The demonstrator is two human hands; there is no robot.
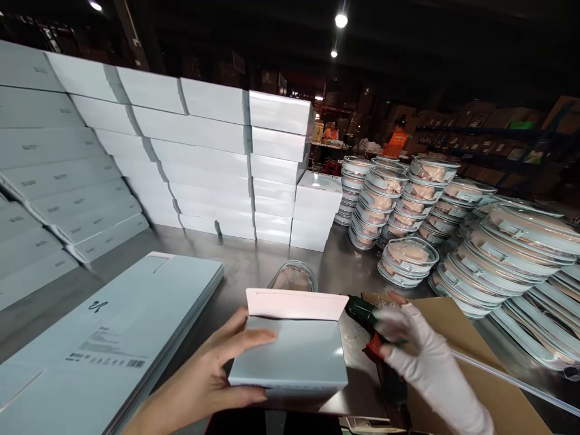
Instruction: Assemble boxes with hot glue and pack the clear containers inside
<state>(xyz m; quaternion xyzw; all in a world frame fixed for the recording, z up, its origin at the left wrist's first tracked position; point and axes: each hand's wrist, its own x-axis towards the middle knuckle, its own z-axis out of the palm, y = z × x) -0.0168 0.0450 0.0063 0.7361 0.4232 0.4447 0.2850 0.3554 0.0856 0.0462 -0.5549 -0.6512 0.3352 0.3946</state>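
A small light-blue carton (pixel 290 350) stands in front of me with one flap raised along its far edge. My left hand (pixel 226 356) is closed around its left side, thumb below and fingers over the top. Just right of the carton is a dark green glue gun (pixel 362 311) with a red trigger. My right hand (pixel 421 350), in a white fingerless glove, hovers beside the gun, its fingers curved and apart, partly blurred. Behind the carton lies a lidded container (pixel 292 276), partly hidden by the flap.
Flat light-blue cartons (pixel 136 326) are stacked at left. White boxes (pixel 203 157) form a wall behind. Lidded round containers (pixel 502 254) rise in stacks at right. Brown cardboard (pixel 493 393) lies under a clear stick (pixel 516 380). People in orange vests (pixel 396 144) are far back.
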